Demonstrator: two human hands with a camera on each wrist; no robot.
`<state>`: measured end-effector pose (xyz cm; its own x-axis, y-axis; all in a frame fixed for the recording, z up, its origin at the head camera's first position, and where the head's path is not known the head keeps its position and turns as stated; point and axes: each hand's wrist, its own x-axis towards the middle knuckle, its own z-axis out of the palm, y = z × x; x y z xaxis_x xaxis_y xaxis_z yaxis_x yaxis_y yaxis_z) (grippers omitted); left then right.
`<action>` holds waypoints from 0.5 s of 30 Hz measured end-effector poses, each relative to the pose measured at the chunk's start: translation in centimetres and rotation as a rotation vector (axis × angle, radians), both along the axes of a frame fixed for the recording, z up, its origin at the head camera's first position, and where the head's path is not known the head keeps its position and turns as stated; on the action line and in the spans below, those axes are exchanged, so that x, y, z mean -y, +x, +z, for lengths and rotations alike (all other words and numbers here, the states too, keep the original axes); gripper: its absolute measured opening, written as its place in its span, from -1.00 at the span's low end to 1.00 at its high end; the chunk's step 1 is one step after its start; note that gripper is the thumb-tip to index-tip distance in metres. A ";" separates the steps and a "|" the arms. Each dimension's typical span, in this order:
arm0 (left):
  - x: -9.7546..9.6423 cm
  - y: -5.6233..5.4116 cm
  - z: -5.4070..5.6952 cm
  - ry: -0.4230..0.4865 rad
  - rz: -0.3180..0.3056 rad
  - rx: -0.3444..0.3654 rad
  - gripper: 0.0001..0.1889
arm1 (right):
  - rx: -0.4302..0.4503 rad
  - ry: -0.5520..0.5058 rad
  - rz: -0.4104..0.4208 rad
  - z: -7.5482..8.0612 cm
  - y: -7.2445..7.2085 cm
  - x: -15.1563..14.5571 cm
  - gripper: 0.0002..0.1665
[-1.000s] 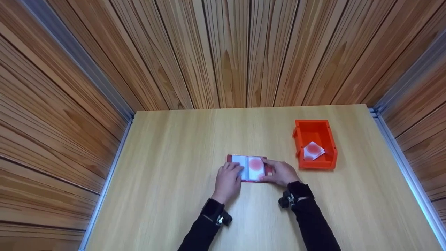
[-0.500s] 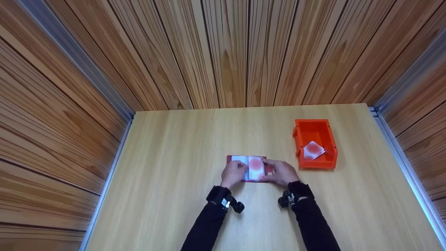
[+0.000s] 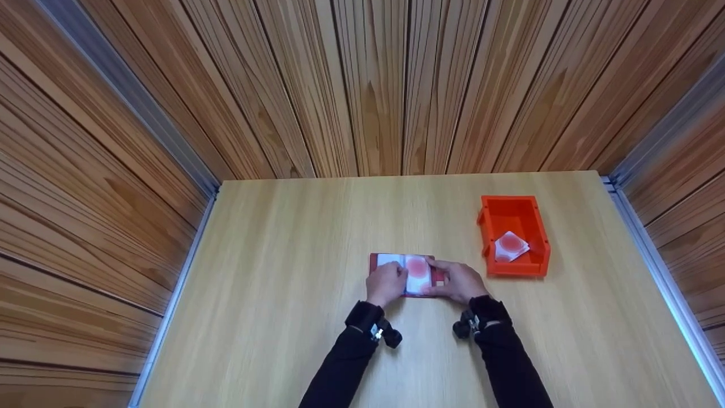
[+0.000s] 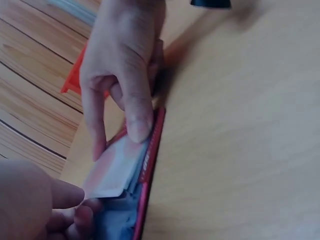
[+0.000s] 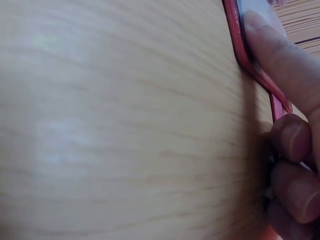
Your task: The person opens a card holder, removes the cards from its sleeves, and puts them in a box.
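Observation:
A red card holder (image 3: 373, 262) with clear bluish sleeves lies open on the table. On its right half is a white card (image 3: 418, 268) with a red round print. My left hand (image 3: 387, 284) has curled fingers at the card's inner edge, by the fold. In the left wrist view its fingertips (image 4: 70, 194) pinch the near edge of the card (image 4: 112, 172); the exact contact is partly hidden. My right hand (image 3: 461, 282) grips the holder's right end, thumb and forefinger along opposite edges. The right wrist view shows the thumb (image 5: 272, 52) against the red cover (image 5: 240, 45).
An orange-red open bin (image 3: 514, 209) stands to the right, behind my right hand. Several white cards (image 3: 511, 245) with red prints lie inside it. Wood-panelled walls (image 3: 368, 85) with metal framing surround the wooden table (image 3: 272, 243) at the back and sides.
My left hand has moved right, from lying spread on the left sleeve to the fold, and its fingers have curled. The right hand keeps its place on the card holder.

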<state>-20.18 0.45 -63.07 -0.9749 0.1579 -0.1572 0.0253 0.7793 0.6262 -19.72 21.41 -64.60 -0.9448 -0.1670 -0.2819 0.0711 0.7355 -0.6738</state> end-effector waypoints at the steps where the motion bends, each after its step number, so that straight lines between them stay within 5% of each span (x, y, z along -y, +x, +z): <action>1: 0.0 0.0 -0.1 -0.010 -0.007 -0.012 -0.70 | -0.001 -0.001 -0.001 0.0 0.0 0.0 0.05; 8: 0.1 0.1 -0.5 -0.014 -0.041 -0.057 -0.67 | 0.019 -0.002 -0.011 0.1 0.0 -0.1 0.05; 15: 0.0 0.0 -0.8 -0.125 -0.123 -0.136 -0.61 | 0.013 0.005 -0.003 -0.1 0.0 -0.3 0.06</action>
<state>-20.21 0.42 -63.90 -0.9629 0.2650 -0.0513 0.2031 0.8365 0.5090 -19.76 21.71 -64.68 -0.9415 -0.1631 -0.2951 0.0819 0.7384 -0.6694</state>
